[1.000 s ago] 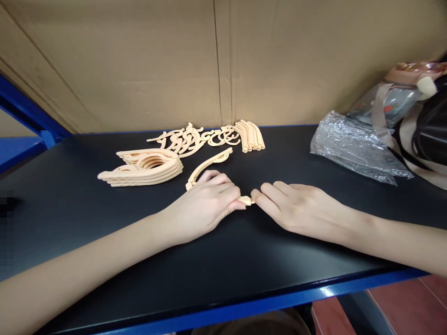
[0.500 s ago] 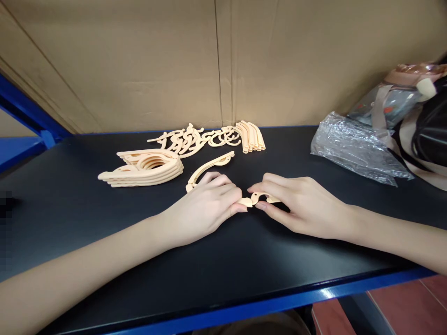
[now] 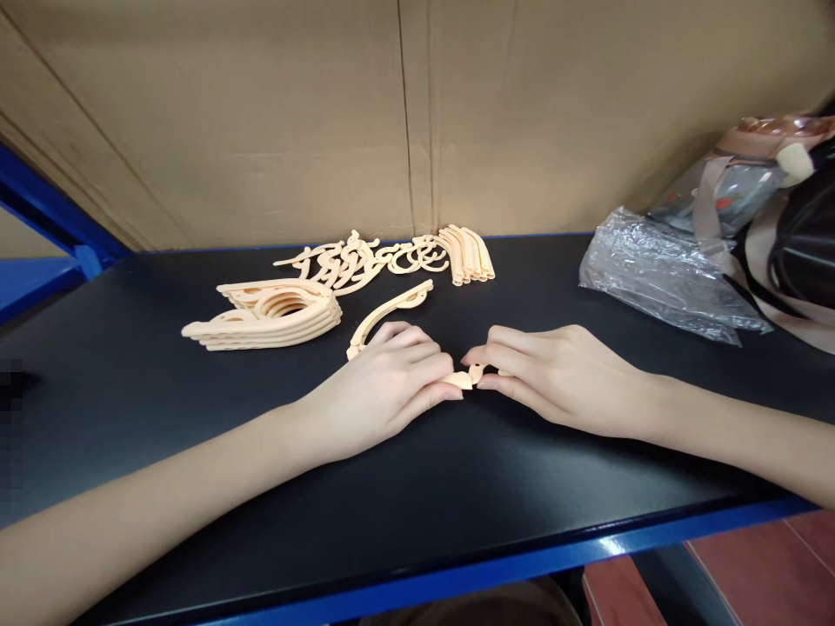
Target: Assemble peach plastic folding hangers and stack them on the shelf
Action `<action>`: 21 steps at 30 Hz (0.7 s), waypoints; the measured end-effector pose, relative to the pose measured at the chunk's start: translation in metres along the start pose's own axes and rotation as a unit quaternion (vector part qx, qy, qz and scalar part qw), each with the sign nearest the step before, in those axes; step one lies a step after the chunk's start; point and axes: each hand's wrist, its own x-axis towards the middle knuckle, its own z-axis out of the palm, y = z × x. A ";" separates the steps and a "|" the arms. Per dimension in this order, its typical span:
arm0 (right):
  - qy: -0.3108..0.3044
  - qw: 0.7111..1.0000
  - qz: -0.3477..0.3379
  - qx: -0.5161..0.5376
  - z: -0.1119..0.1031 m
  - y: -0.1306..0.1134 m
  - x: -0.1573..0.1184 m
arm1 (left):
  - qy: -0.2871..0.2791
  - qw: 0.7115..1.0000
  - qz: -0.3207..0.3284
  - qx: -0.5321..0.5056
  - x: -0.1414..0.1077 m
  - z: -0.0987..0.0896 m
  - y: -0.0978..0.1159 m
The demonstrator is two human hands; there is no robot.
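My left hand [image 3: 399,382] is closed around a beige plastic folding hanger body [image 3: 391,308], whose curved arm sticks out beyond the fingers toward the back of the table. Its other end shows at my left thumb. Facing it, my right hand [image 3: 566,376] pinches a small beige hanger hook [image 3: 477,374] with a hole near its end. That end meets the tip of the hanger body in the gap between my hands. Most of the hook is covered by my right fingers, and I cannot tell whether the two pieces are joined.
Left of my hands lies a stack of beige hangers [image 3: 274,332]. Behind are a loose pile of hooks [image 3: 349,261] and a bundle of curved hanger arms [image 3: 466,255]. Crumpled clear plastic [image 3: 652,274] and a strapped bottle [image 3: 750,191] sit right. Cardboard [image 3: 293,122] stands behind the black table [image 3: 457,496].
My right fingers have closed further over the hook, so less of it shows. The far arm of the hanger body has shifted slightly left. My left hand has barely moved.
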 end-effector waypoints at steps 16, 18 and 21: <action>0.016 0.999 -0.029 -0.016 -0.003 -0.005 0.000 | -0.021 0.967 -0.178 -0.183 0.003 -0.003 0.012; 0.046 0.996 -0.055 -0.055 -0.003 -0.005 0.000 | -0.057 0.955 -0.205 -0.208 0.004 -0.007 0.014; 0.062 0.992 -0.071 -0.085 -0.003 -0.005 0.000 | -0.095 0.949 -0.207 -0.218 0.005 -0.012 0.015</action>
